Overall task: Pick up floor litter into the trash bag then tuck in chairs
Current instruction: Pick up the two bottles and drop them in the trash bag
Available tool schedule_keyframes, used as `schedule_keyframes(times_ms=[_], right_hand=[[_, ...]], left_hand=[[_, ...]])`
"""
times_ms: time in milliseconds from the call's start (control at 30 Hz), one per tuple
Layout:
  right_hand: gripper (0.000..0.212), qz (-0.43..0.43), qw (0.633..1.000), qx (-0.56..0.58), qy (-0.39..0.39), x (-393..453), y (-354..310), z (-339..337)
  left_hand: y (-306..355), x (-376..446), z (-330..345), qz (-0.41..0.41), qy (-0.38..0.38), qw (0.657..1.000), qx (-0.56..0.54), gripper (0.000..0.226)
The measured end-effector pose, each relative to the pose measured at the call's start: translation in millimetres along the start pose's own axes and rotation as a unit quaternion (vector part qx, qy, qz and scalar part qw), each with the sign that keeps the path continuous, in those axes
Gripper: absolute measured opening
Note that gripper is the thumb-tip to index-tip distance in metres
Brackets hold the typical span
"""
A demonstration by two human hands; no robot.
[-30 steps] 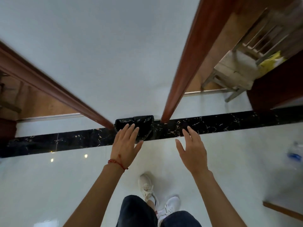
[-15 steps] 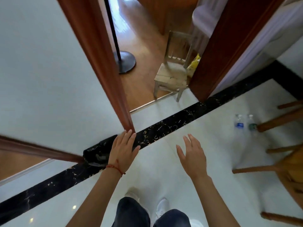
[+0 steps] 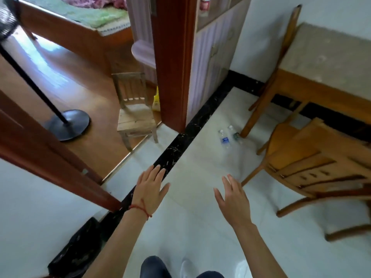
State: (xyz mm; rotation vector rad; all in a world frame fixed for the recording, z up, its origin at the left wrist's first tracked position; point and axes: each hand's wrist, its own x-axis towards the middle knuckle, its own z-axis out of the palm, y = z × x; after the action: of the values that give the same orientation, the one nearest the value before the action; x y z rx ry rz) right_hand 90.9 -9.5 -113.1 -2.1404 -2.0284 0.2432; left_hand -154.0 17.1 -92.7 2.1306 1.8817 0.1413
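Two clear plastic bottles [image 3: 228, 136] lie on the white floor near a table leg, well ahead of my hands. A black trash bag [image 3: 77, 247] sits on the floor at the lower left, against the wall by the doorway. My left hand [image 3: 150, 189], with a red string on its wrist, is held out with fingers spread and holds nothing. My right hand [image 3: 233, 199] is also spread and empty. A wooden chair [image 3: 313, 163] stands pulled out from the wooden table [image 3: 325, 63] at the right.
A red-brown door frame [image 3: 172, 63] stands ahead, with a doorway to a room with a wood floor. In there are a small wooden chair [image 3: 135, 115], a fan stand base [image 3: 67, 124] and a bed. A black marble strip [image 3: 180, 145] crosses the white tiles.
My view has swung right and up: the trash bag slid from under my left hand to the lower left, and the bottles, table and chair have come into view. Both hands stay spread.
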Motion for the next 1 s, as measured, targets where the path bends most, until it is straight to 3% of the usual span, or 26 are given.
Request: schedule_keyframes(times_ms=[200,500,900,1000], right_hand=[[0.045,0.089,0.995,0.022,0.028,-18.1,32.1,-24.9],[0.053,0.173,0.983,0.049,0.024,-33.0,24.5,-50.5],[0.051,0.183,0.981,0.041,0.04,12.5,32.5,-58.2],[0.053,0.18,0.982,0.043,0.025,41.3,51.2,-60.6]], left_hand=[[42.7,26.4,-7.9,0.082,-0.018,0.996,0.01,0.068],[58.1,53.2,-26.4,0.189,-0.014,0.981,0.028,0.051],[74.2,117.0,-29.8,0.222,-0.036,0.974,0.04,0.061],[93.1,144.1,-26.9,0.224,-0.03,0.973,0.046,0.078]])
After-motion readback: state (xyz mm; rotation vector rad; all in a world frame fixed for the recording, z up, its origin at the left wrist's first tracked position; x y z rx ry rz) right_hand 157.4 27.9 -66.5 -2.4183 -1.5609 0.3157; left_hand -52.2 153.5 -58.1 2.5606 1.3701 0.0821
